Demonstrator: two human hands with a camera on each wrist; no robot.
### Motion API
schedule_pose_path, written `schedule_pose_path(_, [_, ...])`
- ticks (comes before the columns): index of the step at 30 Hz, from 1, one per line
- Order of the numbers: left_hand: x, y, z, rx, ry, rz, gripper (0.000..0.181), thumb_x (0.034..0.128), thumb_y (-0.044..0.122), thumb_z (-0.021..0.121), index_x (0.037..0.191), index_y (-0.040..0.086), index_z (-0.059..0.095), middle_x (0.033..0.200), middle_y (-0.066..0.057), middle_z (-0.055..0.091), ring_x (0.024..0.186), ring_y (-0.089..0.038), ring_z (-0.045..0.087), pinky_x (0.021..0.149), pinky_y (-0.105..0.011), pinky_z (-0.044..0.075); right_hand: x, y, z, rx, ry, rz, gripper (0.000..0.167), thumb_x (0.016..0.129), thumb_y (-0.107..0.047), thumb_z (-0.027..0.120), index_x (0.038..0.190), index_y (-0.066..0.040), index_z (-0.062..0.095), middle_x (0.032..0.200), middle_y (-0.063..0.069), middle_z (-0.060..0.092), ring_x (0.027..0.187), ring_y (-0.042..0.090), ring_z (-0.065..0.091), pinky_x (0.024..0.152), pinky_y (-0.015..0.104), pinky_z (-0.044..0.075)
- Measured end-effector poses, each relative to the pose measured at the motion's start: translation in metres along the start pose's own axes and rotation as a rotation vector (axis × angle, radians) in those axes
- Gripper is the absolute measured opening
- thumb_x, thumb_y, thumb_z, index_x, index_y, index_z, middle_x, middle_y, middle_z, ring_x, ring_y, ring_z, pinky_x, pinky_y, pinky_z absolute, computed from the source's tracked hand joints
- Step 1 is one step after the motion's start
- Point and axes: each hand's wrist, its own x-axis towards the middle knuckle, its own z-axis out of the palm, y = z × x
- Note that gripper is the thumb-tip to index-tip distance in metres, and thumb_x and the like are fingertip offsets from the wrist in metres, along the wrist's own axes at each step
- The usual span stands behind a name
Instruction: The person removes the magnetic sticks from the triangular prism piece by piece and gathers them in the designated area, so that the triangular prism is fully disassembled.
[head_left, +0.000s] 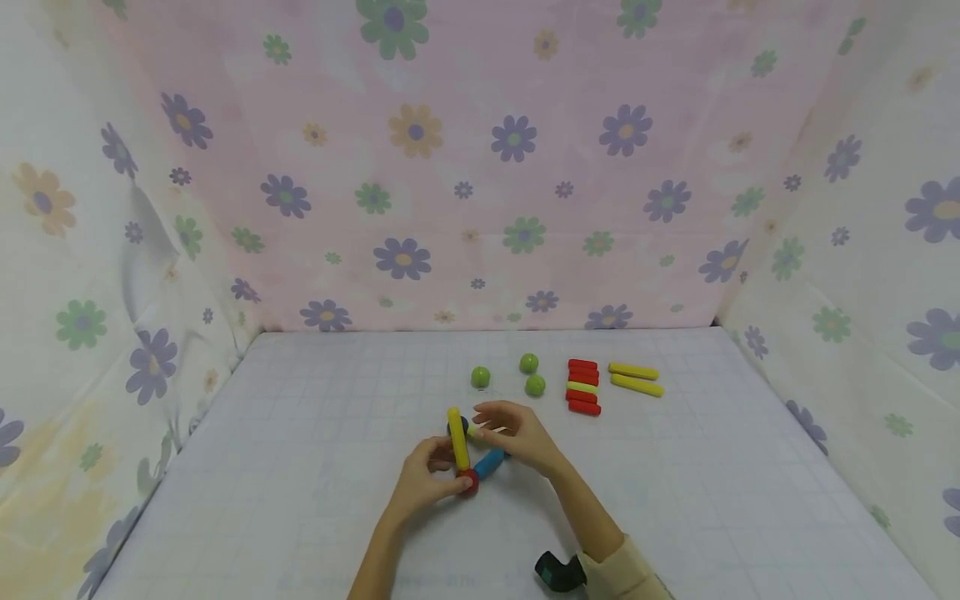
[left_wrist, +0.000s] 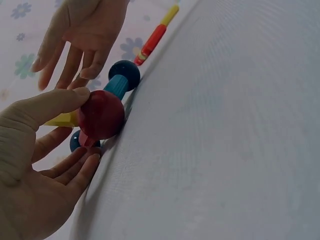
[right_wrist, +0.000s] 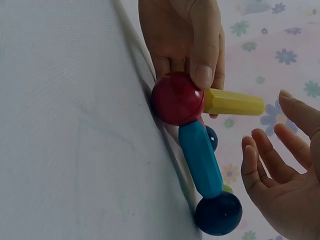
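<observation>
1 yel. rod, long axis approx. vert., up from red ball

The red ball and dark blue ball have smooth, glossy, plastic-looking surfaces. The blue rod and yellow rod appear as faceted plastic with lower sheen. The floral backdrop is matt cloth.
</observation>
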Motion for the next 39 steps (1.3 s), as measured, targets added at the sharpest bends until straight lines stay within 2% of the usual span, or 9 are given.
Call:
schedule_pose_path(2, [0.001, -0.005, 0.002, -0.029, 0.008, 0.022, 0.049, 0.0717, 0.000, 0.077, 0.114, -0.009, 0.055, 0.106, -0.018, 0.060, 0.097, -0.032, 0.059, 0.083, -0.037, 0.052, 0.003, -0.001, 0.004, -0.014, -0.006, -0.012, 0.036, 0.089, -0.001, 0.061, 0.122, 0.009, 0.053, 0.112, 0.029, 0.060, 0.098, 0.036, 0.061, 0.084, 0.027, 0.051])
schedule_pose_path(7, [-0.004, 0.019, 0.001, -0.042, 0.006, 0.061, 0.040, 0.0745, -0.008, 0.071, 0.111, -0.015, 0.055, 0.102, -0.025, 0.060, 0.092, -0.040, 0.059, 0.081, -0.042, 0.052, 0.007, -0.013, 0.012, -0.069, 0.028, -0.019, 0.035, 0.087, 0.001, 0.061, 0.119, 0.013, 0.053, 0.105, 0.032, 0.060, 0.091, 0.041, 0.061, 0.079, 0.029, 0.052])
schedule_pose_path(13, [-0.005, 0.027, -0.001, -0.038, -0.007, 0.065, 0.040, 0.0748, -0.010, 0.070, 0.110, -0.017, 0.054, 0.100, -0.027, 0.060, 0.089, -0.041, 0.060, 0.079, -0.041, 0.053, 0.014, -0.011, 0.021, -0.117, 0.115, -0.008, 0.038, 0.086, 0.001, 0.063, 0.119, 0.014, 0.051, 0.102, 0.032, 0.061, 0.085, 0.040, 0.062, 0.074, 0.033, 0.054])
schedule_pose_path(18, [-0.002, 0.014, 0.002, -0.054, 0.002, 0.050, 0.042, 0.0744, -0.011, 0.070, 0.113, -0.017, 0.054, 0.102, -0.028, 0.060, 0.091, -0.042, 0.059, 0.080, -0.043, 0.052, 0.019, -0.009, 0.024, -0.102, 0.106, 0.014, 0.044, 0.086, 0.001, 0.063, 0.126, 0.011, 0.049, 0.099, 0.028, 0.063, 0.085, 0.037, 0.062, 0.072, 0.027, 0.052])
schedule_pose_path(23, [0.004, -0.009, 0.006, -0.026, 0.027, 0.049, 0.043, 0.0745, -0.005, 0.073, 0.113, -0.012, 0.056, 0.103, -0.021, 0.062, 0.089, -0.032, 0.061, 0.078, -0.034, 0.053, 0.019, -0.010, 0.024, -0.092, 0.080, 0.005, 0.047, 0.086, 0.003, 0.062, 0.130, 0.008, 0.047, 0.097, 0.027, 0.063, 0.084, 0.037, 0.062, 0.071, 0.022, 0.051])
schedule_pose_path(25, [0.004, -0.013, 0.006, -0.027, 0.027, 0.064, 0.042, 0.0752, -0.002, 0.073, 0.113, -0.010, 0.057, 0.103, -0.019, 0.063, 0.089, -0.028, 0.061, 0.077, -0.031, 0.053, 0.017, -0.011, 0.023, -0.085, 0.076, -0.013, 0.047, 0.086, 0.004, 0.061, 0.130, 0.008, 0.046, 0.098, 0.028, 0.061, 0.084, 0.039, 0.062, 0.071, 0.021, 0.051])
schedule_pose_path(30, [0.005, -0.017, 0.006, -0.043, 0.026, 0.079, 0.038, 0.0773, 0.001, 0.071, 0.112, -0.008, 0.058, 0.105, -0.018, 0.063, 0.089, -0.026, 0.061, 0.076, -0.028, 0.053, 0.012, -0.013, 0.018, -0.055, 0.088, -0.028, 0.043, 0.086, 0.005, 0.061, 0.126, 0.009, 0.047, 0.102, 0.031, 0.061, 0.085, 0.042, 0.063, 0.073, 0.025, 0.053])
schedule_pose_path(35, [0.006, -0.017, 0.006, -0.011, 0.043, 0.050, 0.032, 0.0782, 0.002, 0.071, 0.108, -0.006, 0.062, 0.103, -0.016, 0.065, 0.089, -0.025, 0.063, 0.076, -0.028, 0.053, 0.006, -0.012, 0.012, -0.035, 0.129, 0.027, 0.040, 0.086, 0.002, 0.063, 0.122, 0.006, 0.047, 0.107, 0.028, 0.062, 0.093, 0.040, 0.062, 0.080, 0.030, 0.053])
schedule_pose_path(39, [0.007, -0.017, 0.006, 0.011, 0.052, 0.036, 0.030, 0.0777, 0.004, 0.073, 0.105, -0.005, 0.063, 0.101, -0.015, 0.066, 0.088, -0.026, 0.063, 0.075, -0.029, 0.054, 0.000, -0.007, 0.007, -0.030, 0.160, 0.026, 0.038, 0.084, 0.004, 0.065, 0.118, 0.007, 0.046, 0.105, 0.028, 0.062, 0.096, 0.040, 0.061, 0.082, 0.029, 0.053])
